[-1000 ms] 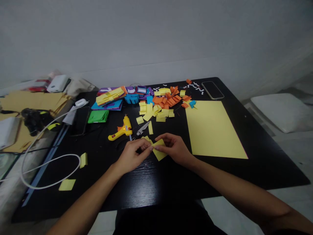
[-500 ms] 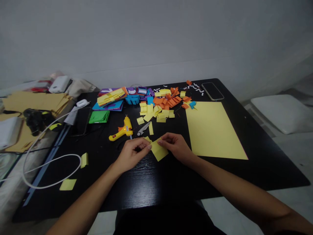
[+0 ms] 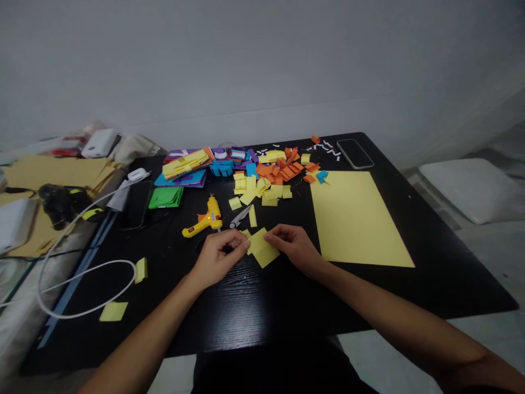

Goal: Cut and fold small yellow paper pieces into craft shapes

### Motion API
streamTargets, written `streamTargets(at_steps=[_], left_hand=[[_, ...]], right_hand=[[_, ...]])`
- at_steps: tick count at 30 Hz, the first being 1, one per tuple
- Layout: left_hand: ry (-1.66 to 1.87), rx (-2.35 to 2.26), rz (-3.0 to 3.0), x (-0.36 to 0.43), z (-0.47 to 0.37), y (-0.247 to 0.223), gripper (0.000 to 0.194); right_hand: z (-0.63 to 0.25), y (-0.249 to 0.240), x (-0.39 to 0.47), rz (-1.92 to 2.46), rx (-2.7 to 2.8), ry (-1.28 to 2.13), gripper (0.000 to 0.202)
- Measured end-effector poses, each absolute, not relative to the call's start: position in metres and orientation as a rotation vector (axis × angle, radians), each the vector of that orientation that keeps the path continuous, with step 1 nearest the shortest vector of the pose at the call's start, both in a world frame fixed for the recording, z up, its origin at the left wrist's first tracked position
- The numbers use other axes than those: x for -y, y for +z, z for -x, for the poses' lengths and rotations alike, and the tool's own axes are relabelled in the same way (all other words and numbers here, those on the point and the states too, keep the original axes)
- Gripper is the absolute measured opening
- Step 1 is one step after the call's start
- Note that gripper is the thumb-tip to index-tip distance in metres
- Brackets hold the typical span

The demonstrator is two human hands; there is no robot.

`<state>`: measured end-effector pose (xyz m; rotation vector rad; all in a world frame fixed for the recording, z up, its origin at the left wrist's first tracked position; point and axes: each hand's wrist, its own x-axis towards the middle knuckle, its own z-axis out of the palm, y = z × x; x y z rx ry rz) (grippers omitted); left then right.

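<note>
A small yellow paper square point(image 3: 264, 251) is held between my two hands above the dark table. My left hand point(image 3: 219, 254) pinches its left side between thumb and fingers. On its upper right edge, my right hand point(image 3: 296, 245) closes thumb and forefinger. Another bit of yellow paper shows just behind my left fingertips; whether it is held cannot be made out. Beyond the hands lie scissors point(image 3: 240, 217), partly hidden, and a narrow yellow paper strip point(image 3: 252, 215). A yellow glue gun point(image 3: 209, 218) rests beyond my left hand.
Folded yellow pieces point(image 3: 262, 191) and orange pieces point(image 3: 283, 172) lie heaped at the back. A large yellow sheet point(image 3: 361, 219) covers the right side, with a phone point(image 3: 355, 154) behind it. Green papers point(image 3: 166, 197) and a looped white cable point(image 3: 88, 262) are on the left.
My left fingertips have shifted slightly left along the yellow paper square, and more of its surface shows between the hands. My right hand keeps its pinch almost unmoved.
</note>
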<state>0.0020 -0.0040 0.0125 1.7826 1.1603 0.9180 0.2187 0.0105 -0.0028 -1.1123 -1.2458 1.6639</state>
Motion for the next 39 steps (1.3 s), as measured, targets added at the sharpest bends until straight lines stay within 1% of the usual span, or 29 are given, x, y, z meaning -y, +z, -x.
streamTargets(at_steps=[8, 13, 19, 23, 27, 34, 39], left_hand=[[0.906, -1.168, -1.894, 0.001, 0.001, 0.016, 0.022], [0.884, -1.178, -1.949, 0.003, -0.002, 0.015, 0.012], [0.849, -1.156, -1.923, 0.009, -0.013, 0.01, 0.02], [0.94, -1.213, -1.86, 0.006, -0.01, 0.01, 0.021], [1.01, -1.287, -1.769, 0.002, -0.005, 0.011, 0.022], [0.731, -1.22, -1.901, 0.003, -0.002, 0.01, 0.016], [0.688, -1.116, -1.909, 0.003, -0.001, 0.01, 0.011]], right_hand=[[-0.22, -0.008, -0.01, 1.089, 1.338, 1.581, 0.034], [-0.218, -0.01, -0.005, 1.085, 1.5, 1.505, 0.027], [-0.215, -0.013, 0.002, 1.089, 1.63, 1.488, 0.027], [-0.216, -0.011, -0.002, 1.108, 1.615, 1.49, 0.028], [-0.217, -0.01, -0.005, 1.087, 1.538, 1.57, 0.029], [-0.216, -0.015, -0.003, 1.07, 1.669, 1.463, 0.025], [-0.217, -0.014, -0.003, 1.026, 1.721, 1.493, 0.024]])
